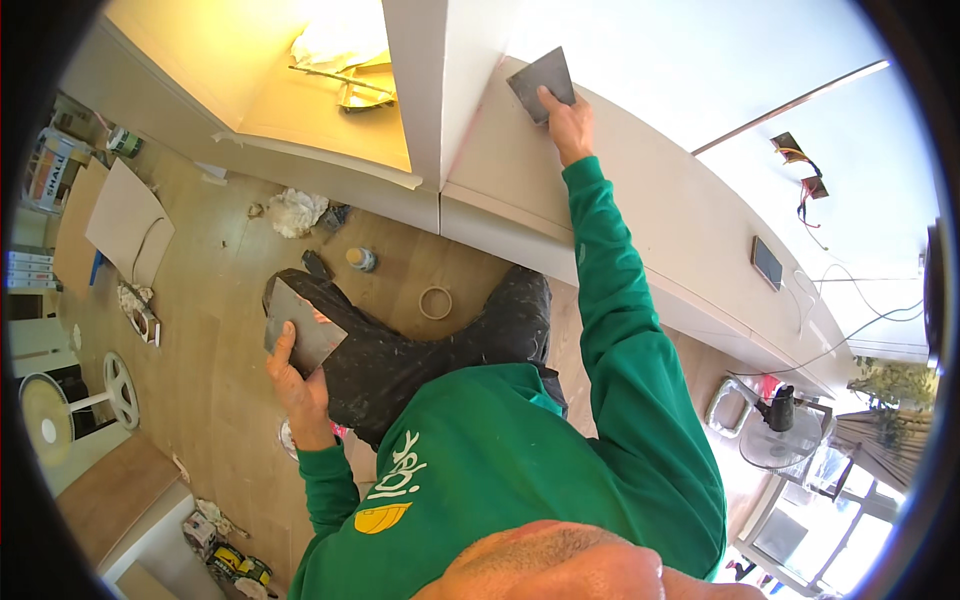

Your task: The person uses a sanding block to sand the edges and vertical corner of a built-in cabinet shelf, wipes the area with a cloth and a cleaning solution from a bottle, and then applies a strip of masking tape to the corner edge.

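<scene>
My right hand (572,132) is stretched far ahead over a pale ledge (510,165), closed round a wide grey putty knife (545,82). Its blade lies close to the white wall (640,60) behind the ledge; whether it touches cannot be told. Lower down, my left hand (303,398) grips a second flat metal putty knife (302,330), thumb across its face. That blade is held over my dark trouser leg (400,350), with a reddish reflection near one corner. The handles, if any, are hidden by my fingers.
A lit niche (200,70) holds crumpled yellow material. A phone (767,262) lies on the ledge, near loose wires (808,190) hanging from the wall. On the floor are a small bottle (361,259), a ring (435,302), crumpled paper (297,213) and leaning boards (130,220).
</scene>
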